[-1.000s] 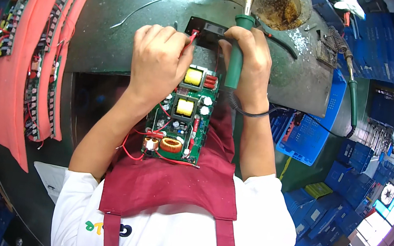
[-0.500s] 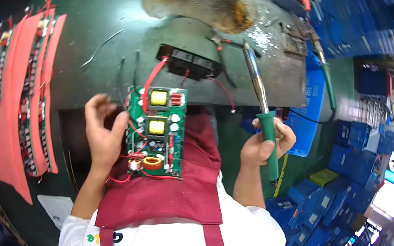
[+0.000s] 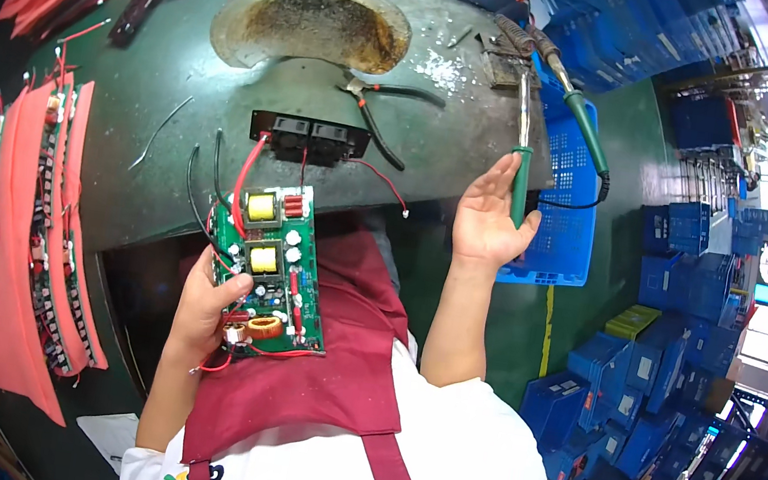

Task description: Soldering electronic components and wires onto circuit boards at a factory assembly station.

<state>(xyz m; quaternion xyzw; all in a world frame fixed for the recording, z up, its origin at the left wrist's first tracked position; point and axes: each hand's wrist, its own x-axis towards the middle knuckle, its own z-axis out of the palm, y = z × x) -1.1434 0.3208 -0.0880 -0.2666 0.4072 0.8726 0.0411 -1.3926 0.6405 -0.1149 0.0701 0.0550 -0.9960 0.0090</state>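
Note:
My left hand grips the left edge of a green circuit board, its thumb on top. Yellow-wrapped transformers, a copper-wound ring coil and red and black wires sit on the board, which is above my lap. A thick red wire links it to a black socket panel on the bench. My right hand has its palm turned up, with the green handle of a soldering iron between its thumb and fairly straight fingers. The iron's metal barrel points away from me, toward the metal stand.
A second soldering iron rests at the stand, above a blue crate. Cutting pliers lie beyond the socket panel, near a stained metal fume hood. More boards between pink sheets stand at left. Blue bins are stacked at right.
My left hand has closed on the board's edge. My right hand has carried the soldering iron forward toward the stand, and its palm has turned up. The view has shifted.

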